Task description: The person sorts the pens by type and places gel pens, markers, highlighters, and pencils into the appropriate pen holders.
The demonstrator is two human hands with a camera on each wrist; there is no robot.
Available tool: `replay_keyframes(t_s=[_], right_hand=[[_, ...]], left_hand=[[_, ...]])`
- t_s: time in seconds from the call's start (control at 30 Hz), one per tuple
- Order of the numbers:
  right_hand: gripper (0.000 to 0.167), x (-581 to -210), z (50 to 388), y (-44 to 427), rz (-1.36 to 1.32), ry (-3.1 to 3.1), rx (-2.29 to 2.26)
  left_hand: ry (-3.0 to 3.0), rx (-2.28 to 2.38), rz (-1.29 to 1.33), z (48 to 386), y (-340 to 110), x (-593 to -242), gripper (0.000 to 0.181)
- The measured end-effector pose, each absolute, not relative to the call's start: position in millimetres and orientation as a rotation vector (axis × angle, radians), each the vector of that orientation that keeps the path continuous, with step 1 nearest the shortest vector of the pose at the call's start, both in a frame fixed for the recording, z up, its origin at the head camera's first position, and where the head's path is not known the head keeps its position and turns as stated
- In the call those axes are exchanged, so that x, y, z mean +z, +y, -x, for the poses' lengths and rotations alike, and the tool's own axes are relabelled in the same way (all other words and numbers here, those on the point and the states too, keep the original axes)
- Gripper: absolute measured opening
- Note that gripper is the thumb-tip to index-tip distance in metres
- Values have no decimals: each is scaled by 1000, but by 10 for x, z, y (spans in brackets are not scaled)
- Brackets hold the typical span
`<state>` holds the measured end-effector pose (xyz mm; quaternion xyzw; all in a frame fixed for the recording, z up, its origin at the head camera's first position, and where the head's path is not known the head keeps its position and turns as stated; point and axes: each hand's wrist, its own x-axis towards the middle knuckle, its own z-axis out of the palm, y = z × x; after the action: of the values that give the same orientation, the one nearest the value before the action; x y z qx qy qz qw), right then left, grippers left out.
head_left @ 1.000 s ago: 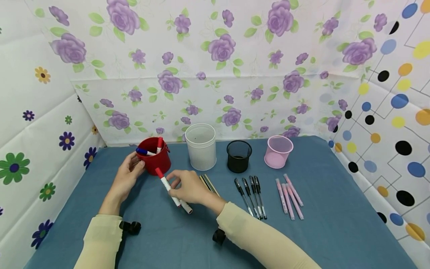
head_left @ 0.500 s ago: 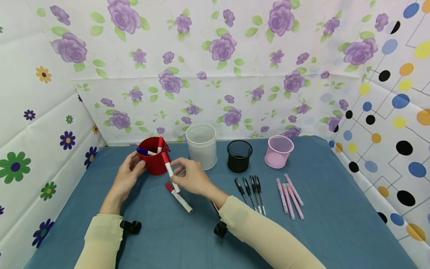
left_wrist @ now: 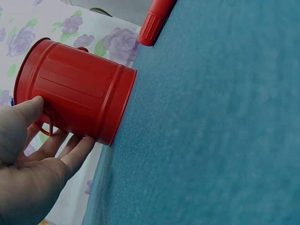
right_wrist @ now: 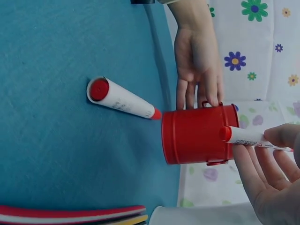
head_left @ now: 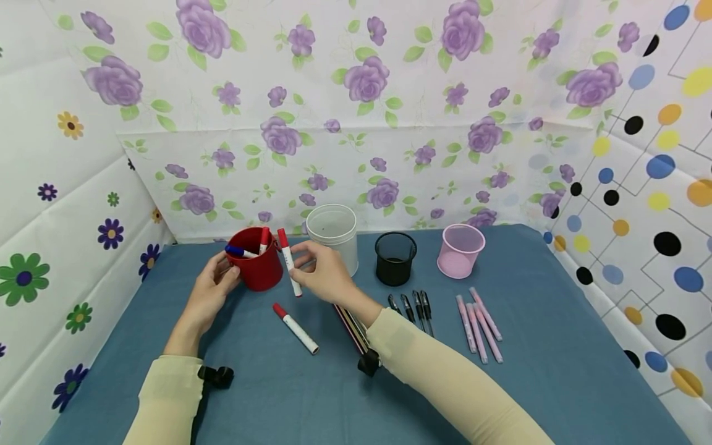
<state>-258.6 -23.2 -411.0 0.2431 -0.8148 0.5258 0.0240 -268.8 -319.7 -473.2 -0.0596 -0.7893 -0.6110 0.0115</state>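
Observation:
The red bucket [head_left: 257,272] stands at the back left with a blue-capped marker [head_left: 240,251] and a red-capped marker [head_left: 264,240] in it. My left hand [head_left: 207,295] holds its left side, thumb and fingers around the small handle, as the left wrist view shows. Just right of the bucket, my right hand [head_left: 325,275] pinches a second red-capped marker [head_left: 290,262] nearly upright, cap up, above the table. Another red-capped marker [head_left: 296,329] lies on the blue cloth in front of the bucket.
A white cup [head_left: 334,230], a black mesh cup [head_left: 395,259] and a pink cup [head_left: 461,251] stand along the back. Thin pencils [head_left: 351,326] lie partly under my right forearm. Black pens [head_left: 423,309] and pink pens [head_left: 481,327] lie further right.
My right hand has lifted its marker up and away from me, and the marker has turned more upright beside the bucket. My left hand has stayed on the bucket.

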Motion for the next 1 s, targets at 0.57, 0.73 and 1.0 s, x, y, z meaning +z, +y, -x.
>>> replay_keyframes(t_s=[0.57,0.73,1.0], right_hand=[[35,-3919,2777,-282,-718,-2444,1650],[34,-3875,2823,-333,-716,-2428,1649],[34,-3783,2903,-391,-699,-2399,1634]], left_hand=[[-2474,-1890,192,2705,-3215,-4758,67],[-2486,-1874,195,2698,-3211,-4762,68],[-2482,-1873,195,2704,-3203,-4745,68]])
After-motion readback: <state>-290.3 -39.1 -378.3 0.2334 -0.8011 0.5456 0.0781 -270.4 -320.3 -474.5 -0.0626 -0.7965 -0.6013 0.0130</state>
